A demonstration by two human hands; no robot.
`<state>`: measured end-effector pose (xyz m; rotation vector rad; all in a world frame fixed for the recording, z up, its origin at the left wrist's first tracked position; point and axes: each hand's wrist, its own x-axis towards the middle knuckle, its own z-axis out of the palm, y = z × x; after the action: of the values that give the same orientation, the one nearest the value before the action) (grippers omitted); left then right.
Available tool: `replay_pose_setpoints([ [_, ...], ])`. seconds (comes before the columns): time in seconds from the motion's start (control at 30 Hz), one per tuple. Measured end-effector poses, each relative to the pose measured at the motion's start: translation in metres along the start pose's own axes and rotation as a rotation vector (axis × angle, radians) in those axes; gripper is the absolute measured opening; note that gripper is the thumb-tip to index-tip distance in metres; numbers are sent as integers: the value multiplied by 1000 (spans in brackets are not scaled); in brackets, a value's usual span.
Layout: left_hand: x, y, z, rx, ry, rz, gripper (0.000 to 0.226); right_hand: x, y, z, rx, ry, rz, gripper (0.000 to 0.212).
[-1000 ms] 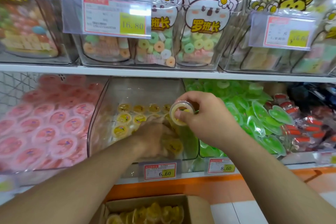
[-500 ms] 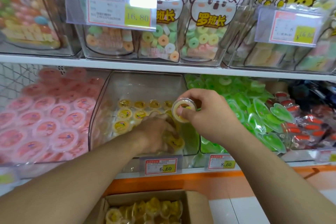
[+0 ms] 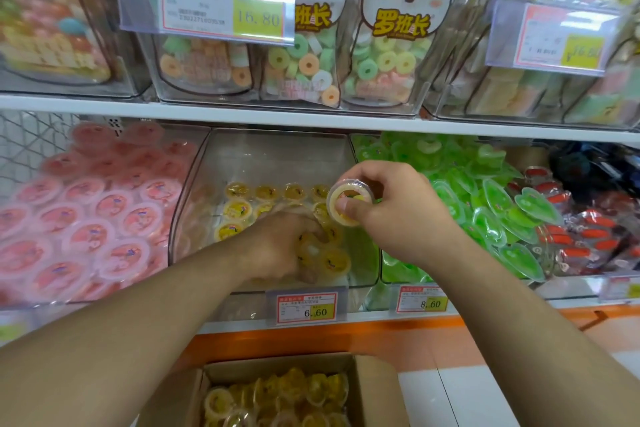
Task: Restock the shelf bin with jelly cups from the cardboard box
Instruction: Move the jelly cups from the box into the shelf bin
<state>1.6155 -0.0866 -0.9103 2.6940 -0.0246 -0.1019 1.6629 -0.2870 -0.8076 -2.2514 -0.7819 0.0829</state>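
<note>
I see my right hand (image 3: 391,211) pinching a jelly cup (image 3: 350,200) over the clear shelf bin (image 3: 277,156): a small round cup, yellow jelly, printed foil lid facing me under my thumb. My left hand (image 3: 277,246) reaches down inside the bin, fingers curled among yellow cups; what they hold, I cannot tell. Below my wrists, the cardboard box (image 3: 377,388) holds more.

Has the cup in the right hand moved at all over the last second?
No, barely. The cup in the right hand sits by the clear bin's right wall as before; the shift is mostly camera motion.
</note>
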Motion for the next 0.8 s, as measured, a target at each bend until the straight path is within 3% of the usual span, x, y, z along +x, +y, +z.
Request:
replay_pose_setpoints([
  [0.43,6,-4,15,-63,52,58,67,0,0,1,-4,2,0,6],
  [0.57,2,-6,5,-83,21,49,82,0,1,2,-6,-1,-3,7],
  [0.7,-5,-15,-11,94,-50,17,95,0,0,2,-11,-4,-6,6],
  [0.8,-10,-17,-10,131,-32,-29,90,1,0,3,-7,-6,-9,7],
])
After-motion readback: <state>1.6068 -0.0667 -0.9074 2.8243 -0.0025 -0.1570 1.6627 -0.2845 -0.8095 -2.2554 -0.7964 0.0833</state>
